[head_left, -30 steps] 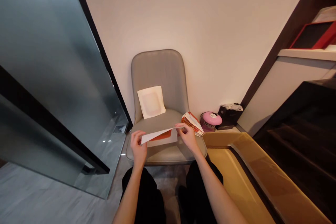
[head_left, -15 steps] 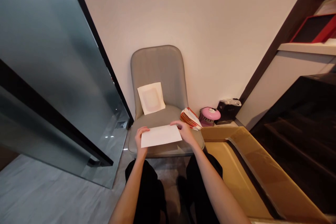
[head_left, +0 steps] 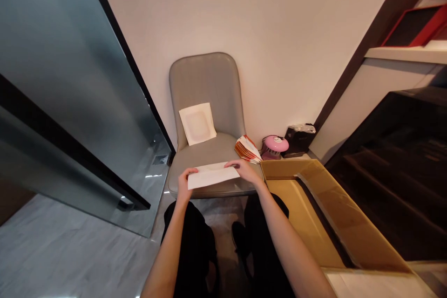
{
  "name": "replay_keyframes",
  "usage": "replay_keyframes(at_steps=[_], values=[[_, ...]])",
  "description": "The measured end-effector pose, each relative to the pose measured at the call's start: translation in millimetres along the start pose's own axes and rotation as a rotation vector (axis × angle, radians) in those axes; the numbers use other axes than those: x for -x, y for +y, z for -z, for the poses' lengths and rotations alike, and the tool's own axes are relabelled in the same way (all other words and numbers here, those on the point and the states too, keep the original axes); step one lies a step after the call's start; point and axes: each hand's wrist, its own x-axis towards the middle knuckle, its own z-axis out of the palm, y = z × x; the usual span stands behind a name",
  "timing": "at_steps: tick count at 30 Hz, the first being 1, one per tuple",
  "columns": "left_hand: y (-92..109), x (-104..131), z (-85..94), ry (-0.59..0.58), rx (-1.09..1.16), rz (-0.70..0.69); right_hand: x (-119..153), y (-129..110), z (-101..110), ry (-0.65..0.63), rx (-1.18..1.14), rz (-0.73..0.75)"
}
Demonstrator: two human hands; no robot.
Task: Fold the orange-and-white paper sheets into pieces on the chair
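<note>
L hand (head_left: 184, 184) & R hand (head_left: 244, 171), both part-curled, grip paper (head_left: 213, 175) — above chair (head_left: 207, 77) nr front edge; stack (head_left: 247, 149) at R edge.

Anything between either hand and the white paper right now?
Nothing visible. The left hand and right hand both hold the white paper directly, one at each end. The stack of papers lies beyond the right hand, at the side of the chair, not in between.
</note>
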Motion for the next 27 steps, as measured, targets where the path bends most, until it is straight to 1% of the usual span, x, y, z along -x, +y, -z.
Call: replay_keyframes(at_steps=[3,5,6,8,10,11,13,14,16,17,18,20,22,24,27], values=[[-3.3,8.4,0.8,-0.036,0.035,0.031,4.8,6.2,2.7,-0.019,-0.068,-0.001],[-3.6,9.4,-0.7,-0.029,0.020,0.015,5.7,8.4,1.4,-0.012,-0.098,0.010],[-2.6,8.8,-1.8,0.001,-0.004,-0.026,5.2,8.3,-0.4,0.001,-0.108,0.018],[1.6,6.8,-4.8,0.105,-0.081,-0.161,2.6,5.4,-6.2,0.067,-0.131,0.063],[6.8,5.5,-8.0,0.222,-0.163,-0.299,-1.0,-0.2,-14.0,0.185,-0.157,0.161],[8.7,5.2,-9.4,0.259,-0.198,-0.342,-2.7,-3.0,-18.1,0.248,-0.161,0.220],[8.8,4.8,-10.9,0.288,-0.248,-0.356,-5.4,-7.0,-25.2,0.326,-0.128,0.309],[6.5,4.3,-10.6,0.293,-0.265,-0.335,-6.4,-7.5,-27.9,0.330,-0.092,0.329],[-2.7,2.1,-7.3,0.283,-0.283,-0.263,-7.9,-5.3,-31.4,0.294,-0.006,0.320],[-9.0,0.6,-4.5,0.257,-0.275,-0.226,-8.4,-2.9,-32.2,0.259,0.043,0.299],[-15.8,-1.1,-1.0,0.215,-0.255,-0.193,-8.6,-0.1,-32.4,0.216,0.099,0.275],[-28.6,-4.4,6.7,0.084,-0.198,-0.148,-8.2,5.4,-31.6,0.118,0.227,0.242],[-36.8,-6.5,13.4,0.000,-0.177,-0.117,-6.5,8.8,-29.7,0.017,0.327,0.232],[-38.8,-7.2,17.6,-0.024,-0.179,-0.109,-4.6,9.4,-27.2,-0.036,0.352,0.230],[-33.8,-6.9,19.9,-0.009,-0.159,-0.133,-3.3,8.2,-22.3,-0.031,0.302,0.220]])
